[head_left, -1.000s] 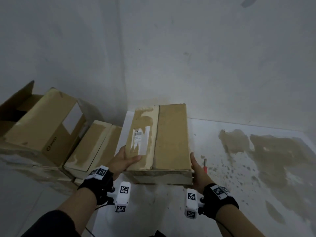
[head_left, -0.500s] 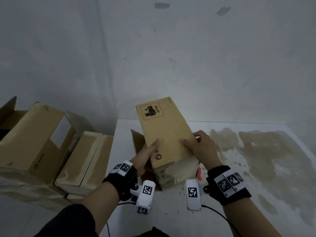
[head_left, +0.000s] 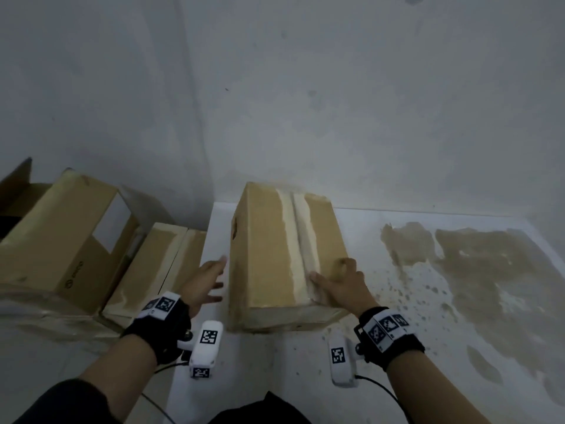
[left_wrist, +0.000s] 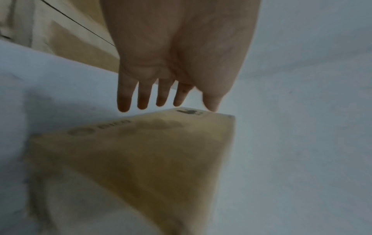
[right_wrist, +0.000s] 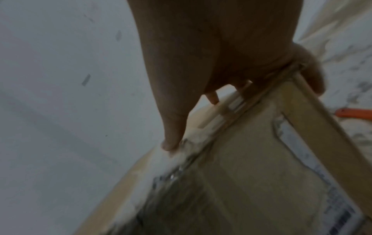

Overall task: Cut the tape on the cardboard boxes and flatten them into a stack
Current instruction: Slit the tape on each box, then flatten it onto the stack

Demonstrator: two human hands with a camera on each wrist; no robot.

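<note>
A brown cardboard box (head_left: 269, 258) lies on the white table (head_left: 305, 377) with a pale taped seam (head_left: 301, 249) running along its top. My right hand (head_left: 337, 281) holds the near right corner: the thumb lies on the tape and the fingers (right_wrist: 312, 77) curl over the right edge. My left hand (head_left: 209, 278) hovers just left of the box with fingers straight and spread, holding nothing. In the left wrist view its fingertips (left_wrist: 145, 103) hang a little above the box's printed side (left_wrist: 141, 159). An orange cutter (right_wrist: 354, 115) lies on the table beyond the box; the head view does not show it.
Left of the table stand a large box (head_left: 61, 240) with a white label and a lower taped box (head_left: 159, 264). The table butts against a grey wall (head_left: 336, 102) at the back. Brown stains (head_left: 489, 270) cover its right half.
The box has been turned from standing on end to lying with its taped seam up. My left hand has let go and moved off to its left side.
</note>
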